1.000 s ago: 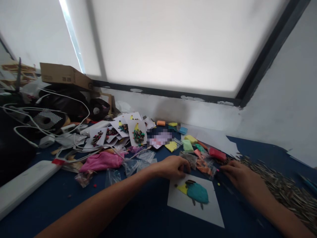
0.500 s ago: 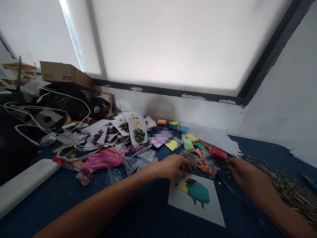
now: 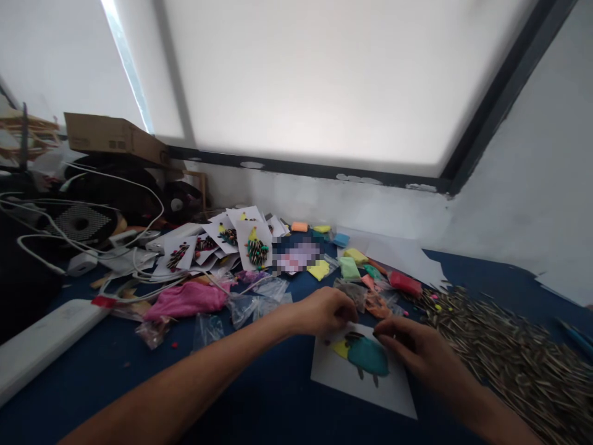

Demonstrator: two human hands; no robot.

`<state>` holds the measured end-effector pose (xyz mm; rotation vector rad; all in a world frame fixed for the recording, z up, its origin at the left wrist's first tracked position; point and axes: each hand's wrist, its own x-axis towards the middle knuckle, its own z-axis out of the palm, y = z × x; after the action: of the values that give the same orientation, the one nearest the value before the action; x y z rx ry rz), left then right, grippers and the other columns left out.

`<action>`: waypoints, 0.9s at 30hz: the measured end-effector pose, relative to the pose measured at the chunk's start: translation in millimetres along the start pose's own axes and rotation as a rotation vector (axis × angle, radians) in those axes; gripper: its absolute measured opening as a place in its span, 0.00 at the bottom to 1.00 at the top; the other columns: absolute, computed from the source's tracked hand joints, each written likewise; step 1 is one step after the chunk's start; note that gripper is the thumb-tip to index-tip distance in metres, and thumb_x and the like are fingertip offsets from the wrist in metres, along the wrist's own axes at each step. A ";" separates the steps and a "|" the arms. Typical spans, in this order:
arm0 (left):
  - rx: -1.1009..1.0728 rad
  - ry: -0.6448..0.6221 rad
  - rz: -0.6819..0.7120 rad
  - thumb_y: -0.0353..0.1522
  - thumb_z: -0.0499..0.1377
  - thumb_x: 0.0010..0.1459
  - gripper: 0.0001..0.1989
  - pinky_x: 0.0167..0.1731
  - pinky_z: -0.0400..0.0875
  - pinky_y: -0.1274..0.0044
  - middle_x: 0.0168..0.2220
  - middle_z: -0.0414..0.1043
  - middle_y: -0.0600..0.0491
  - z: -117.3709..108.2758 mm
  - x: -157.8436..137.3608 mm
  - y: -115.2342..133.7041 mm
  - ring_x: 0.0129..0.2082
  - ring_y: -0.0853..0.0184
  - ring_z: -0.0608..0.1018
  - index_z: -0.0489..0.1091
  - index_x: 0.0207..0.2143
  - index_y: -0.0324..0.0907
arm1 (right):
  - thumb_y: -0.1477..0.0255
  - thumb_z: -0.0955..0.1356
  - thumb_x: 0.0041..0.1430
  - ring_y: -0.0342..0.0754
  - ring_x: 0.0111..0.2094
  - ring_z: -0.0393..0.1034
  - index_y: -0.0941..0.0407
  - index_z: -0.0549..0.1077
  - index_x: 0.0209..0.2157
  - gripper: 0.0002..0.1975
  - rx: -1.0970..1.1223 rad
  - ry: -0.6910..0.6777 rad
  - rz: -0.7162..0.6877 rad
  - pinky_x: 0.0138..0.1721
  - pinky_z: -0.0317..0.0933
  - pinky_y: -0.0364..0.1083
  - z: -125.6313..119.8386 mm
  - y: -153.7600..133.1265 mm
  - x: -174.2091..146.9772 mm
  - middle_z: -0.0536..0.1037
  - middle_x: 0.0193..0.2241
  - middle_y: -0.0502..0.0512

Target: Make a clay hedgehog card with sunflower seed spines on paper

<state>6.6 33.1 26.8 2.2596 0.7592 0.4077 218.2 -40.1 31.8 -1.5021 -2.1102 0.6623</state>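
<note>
Stacked cards [image 3: 254,245]: seeds on the bodies. Left hand [image 3: 331,309]: fingers curled at working card's [image 3: 393,398] top edge, pinch unclear. Card flat on table [image 3: 269,395]: yellow head [image 3: 340,350], legs [image 3: 375,379] on; teal body [image 3: 365,356] looks seedless. Right hand [image 3: 410,343]: fingertips close together, upper right; can't tell if holding anything. Seed heap [image 3: 519,352] alongside.

1. A blue table [image 3: 259,395] is carrying the spread.
2. Toward its near edge, right of the middle, a white card [image 3: 393,395] is lying flat.
3. A pile of striped seeds [image 3: 519,358] is covering much of the right side.
4. Along the far edge, white sheets [image 3: 407,258] are lying behind a red packet [image 3: 404,283].
5. Left of these, decorated cards [image 3: 254,244] are lying heaped.
6. Toward the left edge, a pink bundle [image 3: 188,301] is sitting between clear bags [image 3: 243,309] and a white power strip [image 3: 46,346].
</note>
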 end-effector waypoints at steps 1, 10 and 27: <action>-0.008 0.003 0.004 0.19 0.56 0.49 0.13 0.28 0.62 0.83 0.29 0.71 0.53 0.2 0.2 -0.9 0.29 0.72 0.71 0.75 0.36 0.35 | 0.67 0.62 0.59 0.48 0.28 0.73 0.54 0.75 0.33 0.10 0.004 0.000 -0.010 0.27 0.65 0.44 0.8 -1.2 -0.8 0.79 0.28 0.53; -0.008 -0.039 0.010 0.20 0.56 0.50 0.12 0.26 0.61 0.84 0.30 0.71 0.54 -0.8 0.6 -6.3 0.29 0.72 0.71 0.76 0.36 0.37 | 0.72 0.61 0.59 0.45 0.24 0.70 0.52 0.73 0.30 0.09 -0.177 0.055 -0.172 0.24 0.61 0.42 8.8 -18.5 -6.4 0.77 0.27 0.51; -0.191 -0.084 -0.008 0.25 0.59 0.53 0.07 0.26 0.62 0.85 0.26 0.70 0.55 -4.2 0.6 -8.9 0.27 0.73 0.71 0.75 0.35 0.36 | 0.76 0.58 0.64 0.43 0.29 0.72 0.51 0.74 0.35 0.14 -0.434 0.148 -0.382 0.27 0.61 0.39 23.5 -19.8 -6.1 0.76 0.31 0.53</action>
<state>1.5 40.8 23.5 2.0810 0.6577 0.3630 191.0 -54.3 25.4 -1.2397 -2.4283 -0.0485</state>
